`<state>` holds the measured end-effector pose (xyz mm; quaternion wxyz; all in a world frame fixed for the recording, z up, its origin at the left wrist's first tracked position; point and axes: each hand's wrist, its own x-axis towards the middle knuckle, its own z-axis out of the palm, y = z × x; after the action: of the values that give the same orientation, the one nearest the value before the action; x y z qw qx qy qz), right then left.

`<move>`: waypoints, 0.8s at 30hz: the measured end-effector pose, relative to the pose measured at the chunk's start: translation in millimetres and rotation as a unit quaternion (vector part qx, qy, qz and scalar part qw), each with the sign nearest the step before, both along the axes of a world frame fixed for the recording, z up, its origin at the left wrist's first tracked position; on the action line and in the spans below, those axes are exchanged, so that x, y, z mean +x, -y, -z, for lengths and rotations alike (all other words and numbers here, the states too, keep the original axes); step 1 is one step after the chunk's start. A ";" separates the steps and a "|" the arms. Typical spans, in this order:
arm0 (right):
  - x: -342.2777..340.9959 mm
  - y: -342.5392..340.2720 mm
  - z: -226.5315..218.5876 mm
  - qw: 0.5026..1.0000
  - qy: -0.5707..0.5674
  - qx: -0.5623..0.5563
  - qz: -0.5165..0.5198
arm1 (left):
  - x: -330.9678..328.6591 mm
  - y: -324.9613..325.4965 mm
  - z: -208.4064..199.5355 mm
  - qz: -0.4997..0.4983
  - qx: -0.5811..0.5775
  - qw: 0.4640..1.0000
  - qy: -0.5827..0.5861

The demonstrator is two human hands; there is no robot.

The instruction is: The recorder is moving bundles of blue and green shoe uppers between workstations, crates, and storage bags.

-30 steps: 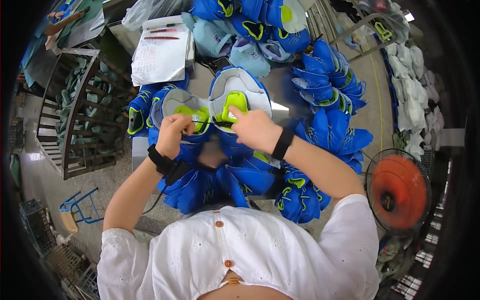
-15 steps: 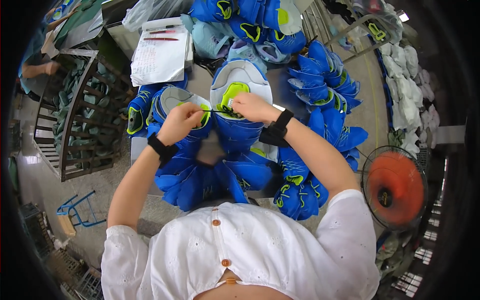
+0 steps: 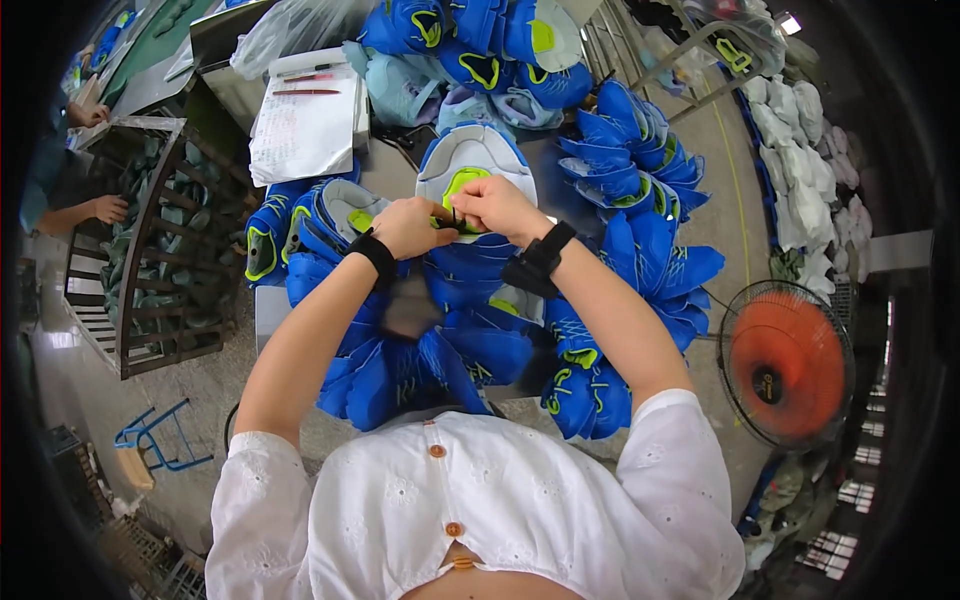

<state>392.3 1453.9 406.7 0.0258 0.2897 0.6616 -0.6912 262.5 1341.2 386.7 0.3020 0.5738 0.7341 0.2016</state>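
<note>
In front of me stands a blue shoe upper [image 3: 476,150] with a pale grey inner and a lime-green lining. My left hand [image 3: 408,228] and my right hand [image 3: 495,208] meet over its opening, fingers pinched. A thin black cord [image 3: 457,215] shows between the fingertips, and both hands grip it; its ends are hidden by the fingers. Just left of my left hand, another blue upper [image 3: 350,203] with a grey inner leans in a stack. More blue uppers [image 3: 470,350] fan out below my wrists, closer to my body.
Blue uppers [image 3: 640,150] are piled on the right. Light-blue shoes [image 3: 405,85] and a paper pad [image 3: 305,120] with pens lie at the back. A slatted rack [image 3: 150,250] stands left, with another person's hand [image 3: 108,208] over it. An orange fan [image 3: 785,360] stands right.
My left hand has moved right, up to my right hand; the black cord stretched between them is now mostly covered. The other person's hand has come lower, onto the rack.
</note>
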 end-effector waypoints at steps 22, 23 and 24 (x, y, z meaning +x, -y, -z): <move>-39.2 -5.6 30.4 0.792 0.217 0.566 -0.074 | -35.1 -18.0 34.7 -0.055 0.179 0.956 0.227; -35.6 -11.7 29.3 0.779 0.235 0.580 -0.038 | -39.0 -17.3 32.9 -0.054 0.176 0.956 0.230; -30.7 -19.3 26.5 0.770 0.260 0.582 -0.020 | -47.2 -18.5 28.8 -0.051 0.116 0.980 0.154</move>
<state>361.6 1473.3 380.2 0.0373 0.4046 0.9110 -0.0711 215.3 1359.7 357.9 0.3322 0.5288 0.6788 0.3864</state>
